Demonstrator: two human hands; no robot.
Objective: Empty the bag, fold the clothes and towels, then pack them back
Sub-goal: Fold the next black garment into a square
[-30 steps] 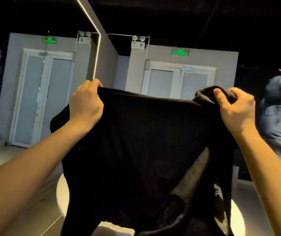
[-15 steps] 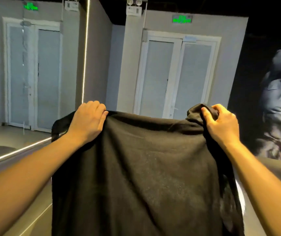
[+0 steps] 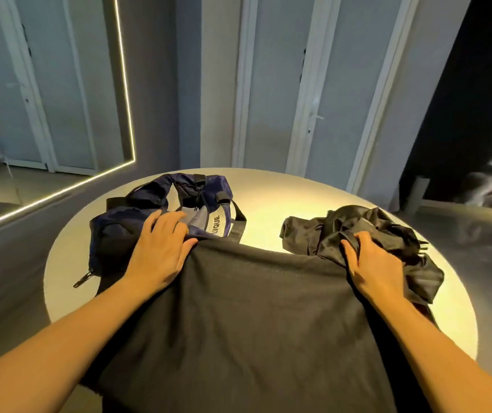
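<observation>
Found the dark knit garment (image 3: 238,323) laid flat over the near half of the round white table (image 3: 298,201). Recorded a matte, fine-grained surface with few creases and a nearly straight far edge running between both hands.

Found the left hand (image 3: 158,251) palm down at the far left corner of that edge, fingers straight and slightly spread. Noted its fingertips resting on the navy bag (image 3: 110,234) and its thumb lying along the cloth edge.

Found the right hand (image 3: 375,266) at the far right corner, fingers curled round a bunched fold of the garment. Could not see the fingertips, which were buried in fabric.

Located the bag on the far left of the table, slack and collapsed, mouth open onto a pale grey lining. Noted smooth woven nylon, flat black webbing straps (image 3: 238,225) and a zip pull (image 3: 82,280) at its near end.

Located a crumpled glossy black garment (image 3: 387,228) on the far right, sharply creased, touching the right hand.

Noted pale panelled doors (image 3: 271,84) and a thin light strip (image 3: 125,84) behind the table.
</observation>
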